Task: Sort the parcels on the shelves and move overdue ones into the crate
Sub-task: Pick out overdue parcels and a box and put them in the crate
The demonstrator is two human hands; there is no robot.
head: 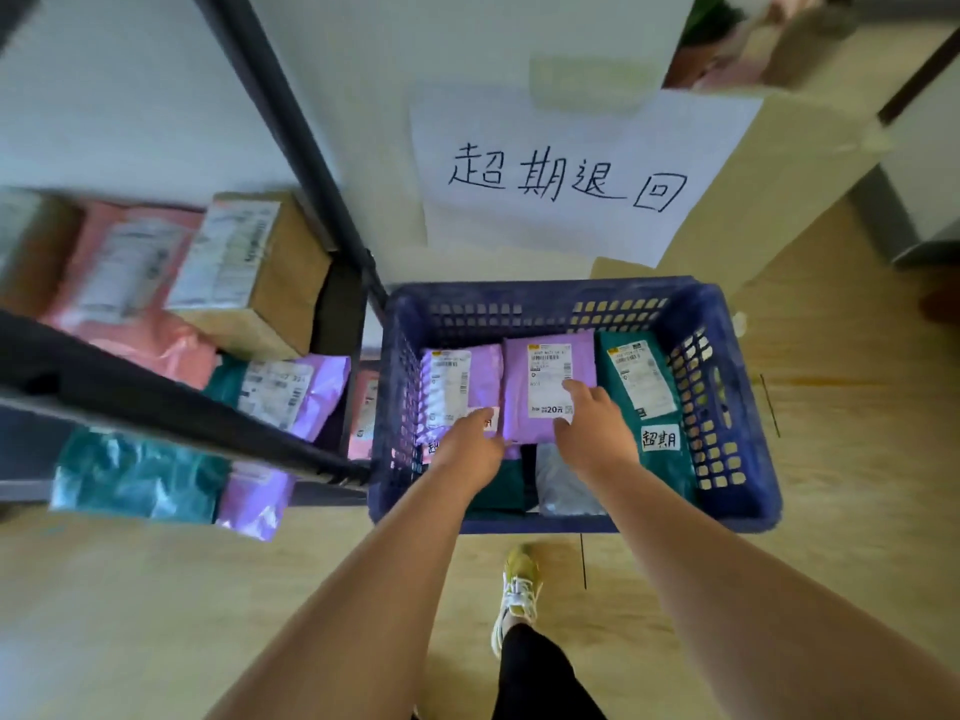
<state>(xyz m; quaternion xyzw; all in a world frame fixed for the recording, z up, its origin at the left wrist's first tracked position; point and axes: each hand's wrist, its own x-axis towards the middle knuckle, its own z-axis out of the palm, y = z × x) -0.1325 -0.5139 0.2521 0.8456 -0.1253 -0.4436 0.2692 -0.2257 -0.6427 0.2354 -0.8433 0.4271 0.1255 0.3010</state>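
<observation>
Pink mailers [119, 283]: lying at the left end of the shelf [156, 402], blurred.
Brown box [260, 272]: on the shelf just right of the pink mailers, white label up.
Crate [737, 439]: blue, latticed, on the wooden floor right beside the shelf's corner post.
Left mailer [457, 376]: purple, flat along the crate's left wall, label up.
Left hand [470, 441]: inside the crate at the middle mailer's lower left edge, thumb stretched forward; its fingers are hidden, so I cannot tell its grip.
Middle mailer [519, 407]: purple, in the crate's centre, touching the left mailer.
Right hand [595, 428]: fingers spread and fairly straight, resting on the middle mailer's label.
Teal mailer [644, 392]: against the crate's right wall, with a handwritten tag [660, 438] at its near end.
Sign [566, 174]: white paper with handwritten characters, beyond the crate's far edge.
</observation>
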